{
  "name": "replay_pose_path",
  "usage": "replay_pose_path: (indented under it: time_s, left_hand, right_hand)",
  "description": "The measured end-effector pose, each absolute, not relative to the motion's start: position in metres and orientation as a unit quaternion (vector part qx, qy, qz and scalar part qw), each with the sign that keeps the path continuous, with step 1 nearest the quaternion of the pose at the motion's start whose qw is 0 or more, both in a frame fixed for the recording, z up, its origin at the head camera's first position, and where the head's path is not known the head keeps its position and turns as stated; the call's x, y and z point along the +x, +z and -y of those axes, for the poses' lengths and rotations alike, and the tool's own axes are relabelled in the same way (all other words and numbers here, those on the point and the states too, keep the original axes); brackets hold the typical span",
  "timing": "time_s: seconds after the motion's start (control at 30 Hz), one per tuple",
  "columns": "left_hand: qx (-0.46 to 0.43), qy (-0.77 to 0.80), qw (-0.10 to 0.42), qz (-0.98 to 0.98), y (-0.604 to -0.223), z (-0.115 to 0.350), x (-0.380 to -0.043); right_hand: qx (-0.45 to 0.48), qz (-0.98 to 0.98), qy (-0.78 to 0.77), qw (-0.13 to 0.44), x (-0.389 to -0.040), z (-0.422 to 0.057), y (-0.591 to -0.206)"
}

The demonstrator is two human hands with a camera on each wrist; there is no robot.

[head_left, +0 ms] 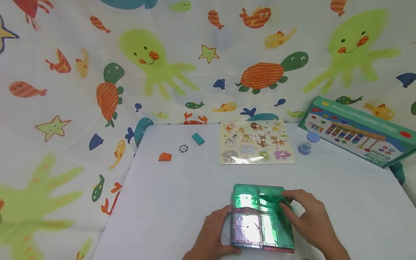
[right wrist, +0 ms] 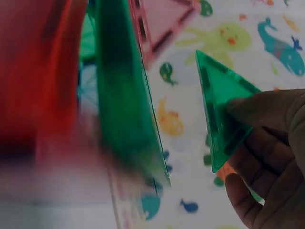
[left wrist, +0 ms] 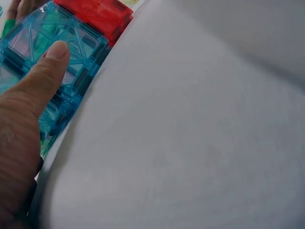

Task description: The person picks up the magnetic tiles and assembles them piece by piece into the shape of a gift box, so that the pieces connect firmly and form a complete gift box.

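Note:
A box-like build of see-through magnetic tiles [head_left: 247, 231] stands near the front of the table, with green and pale purple squares on top. My left hand [head_left: 208, 233] holds its left near corner, fingers along the left side. In the left wrist view the thumb [left wrist: 45, 76] presses on a blue tile wall [left wrist: 90, 45], next to a red tile [left wrist: 102, 16]. Over the build's right side, my right hand [head_left: 310, 216] pinches a green triangle tile [right wrist: 217, 93] between thumb and fingers. A pink triangle tile [right wrist: 164, 19] shows beside it in the right wrist view.
An animal peg puzzle [head_left: 256, 142] lies behind the build. Farther right are small blue round pieces [head_left: 304, 148] and a long game box [head_left: 357, 131]. An orange block [head_left: 165, 156], a chip [head_left: 183, 148] and a teal block [head_left: 198, 139] lie at the back left.

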State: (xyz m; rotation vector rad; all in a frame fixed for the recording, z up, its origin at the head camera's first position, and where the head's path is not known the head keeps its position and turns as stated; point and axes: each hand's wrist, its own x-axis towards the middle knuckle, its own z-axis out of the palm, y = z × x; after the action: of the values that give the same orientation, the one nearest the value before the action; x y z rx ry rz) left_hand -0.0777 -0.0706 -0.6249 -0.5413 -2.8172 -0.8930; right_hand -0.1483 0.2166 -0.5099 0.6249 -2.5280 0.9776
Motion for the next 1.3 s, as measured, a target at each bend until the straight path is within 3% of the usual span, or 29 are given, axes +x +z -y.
replay_pose_path:
  time_s: [0.27,0.93,1.3]
  left_hand:
    - [-0.192,-0.290,0.077,0.934,-0.623,0.065,-0.082]
    - [-0.198,-0.274,0.103,0.935,-0.622,0.072,-0.081]
    - [-0.192,-0.274,0.082,0.939,-0.619,0.072,-0.080]
  right_hand:
    - [0.309,0.872,0.335,0.181,-0.149,-0.201,-0.512]
    - [0.302,0.891,0.302,0.155,-0.145,-0.199,-0.522]
    - [0.279,0.903,0.294,0.145,-0.146,-0.206,-0.524]
